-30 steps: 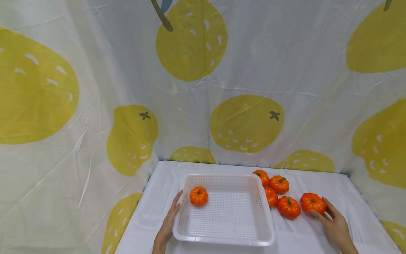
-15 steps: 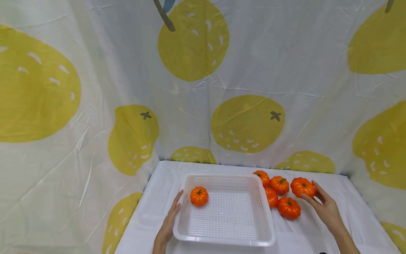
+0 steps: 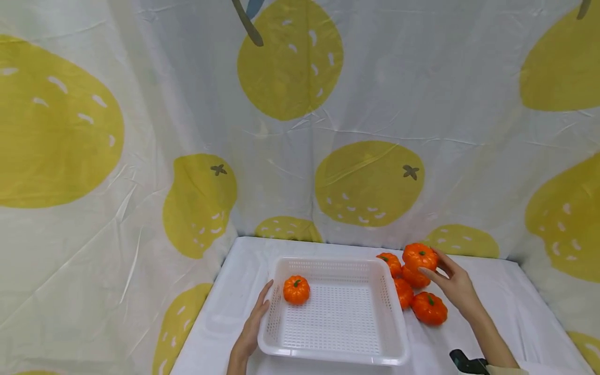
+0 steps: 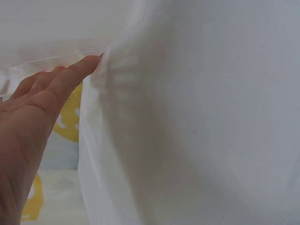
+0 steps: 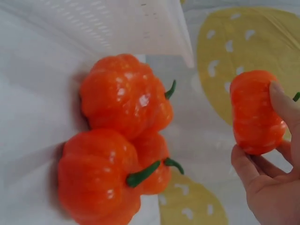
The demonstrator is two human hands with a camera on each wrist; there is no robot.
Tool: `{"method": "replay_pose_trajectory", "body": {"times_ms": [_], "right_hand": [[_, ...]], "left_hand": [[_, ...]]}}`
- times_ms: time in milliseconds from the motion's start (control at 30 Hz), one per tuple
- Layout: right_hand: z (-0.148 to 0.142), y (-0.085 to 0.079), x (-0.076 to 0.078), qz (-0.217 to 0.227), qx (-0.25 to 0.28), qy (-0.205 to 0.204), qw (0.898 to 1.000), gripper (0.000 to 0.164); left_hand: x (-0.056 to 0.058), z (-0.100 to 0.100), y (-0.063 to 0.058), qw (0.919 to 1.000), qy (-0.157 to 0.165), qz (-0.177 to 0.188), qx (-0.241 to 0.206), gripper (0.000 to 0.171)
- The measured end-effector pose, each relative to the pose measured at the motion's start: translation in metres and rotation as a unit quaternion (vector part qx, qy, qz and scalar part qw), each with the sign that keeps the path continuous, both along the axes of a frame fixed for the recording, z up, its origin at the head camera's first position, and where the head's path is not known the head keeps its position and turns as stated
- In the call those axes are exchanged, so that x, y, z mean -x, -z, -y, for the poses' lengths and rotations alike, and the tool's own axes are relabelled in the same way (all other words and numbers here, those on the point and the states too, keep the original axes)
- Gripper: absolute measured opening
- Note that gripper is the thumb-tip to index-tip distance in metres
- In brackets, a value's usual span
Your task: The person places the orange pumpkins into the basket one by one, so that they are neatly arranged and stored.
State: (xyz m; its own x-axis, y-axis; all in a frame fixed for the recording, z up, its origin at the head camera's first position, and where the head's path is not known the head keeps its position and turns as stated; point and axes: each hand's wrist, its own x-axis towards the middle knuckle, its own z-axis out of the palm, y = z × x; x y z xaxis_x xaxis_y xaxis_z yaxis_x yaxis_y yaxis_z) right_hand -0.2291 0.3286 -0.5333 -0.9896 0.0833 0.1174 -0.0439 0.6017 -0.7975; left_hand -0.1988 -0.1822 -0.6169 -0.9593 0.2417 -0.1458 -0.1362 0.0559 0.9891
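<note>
Left hand (image 3: pixel 250 328), straight-fingered, touches left edge of basket (image 3: pixel 328 357); 1 pumpkin (image 3: pixel 296 290) inside. Right hand (image 3: pixel 457 287) pinches another pumpkin (image 3: pixel 420 257), far right.

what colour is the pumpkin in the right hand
Orange; the pumpkin in the right hand shows best in the right wrist view.

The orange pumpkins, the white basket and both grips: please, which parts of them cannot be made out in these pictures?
Head view: the held pumpkin hides the top of the pumpkin directly below it.
Head view: the white basket hides the left part of the nearest outside pumpkin.
Right wrist view: the right edge cuts the right grip.
Left wrist view: the left edge cuts the left grip.
</note>
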Motion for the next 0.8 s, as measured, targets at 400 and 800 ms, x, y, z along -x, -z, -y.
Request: {"method": "replay_pose_trajectory", "body": {"times_ms": [400,800], "right_hand": [[0.044,-0.014,0.026,0.004,0.042,-0.076,0.996,0.078],[0.080,-0.013,0.041,0.006,0.090,-0.127,0.988,0.075]], "left_hand": [[0.001,0.000,0.001,1.0000,-0.003,-0.001,-0.007,0.046],[0.000,0.000,0.000,1.0000,0.001,0.000,-0.003,0.047]]}}
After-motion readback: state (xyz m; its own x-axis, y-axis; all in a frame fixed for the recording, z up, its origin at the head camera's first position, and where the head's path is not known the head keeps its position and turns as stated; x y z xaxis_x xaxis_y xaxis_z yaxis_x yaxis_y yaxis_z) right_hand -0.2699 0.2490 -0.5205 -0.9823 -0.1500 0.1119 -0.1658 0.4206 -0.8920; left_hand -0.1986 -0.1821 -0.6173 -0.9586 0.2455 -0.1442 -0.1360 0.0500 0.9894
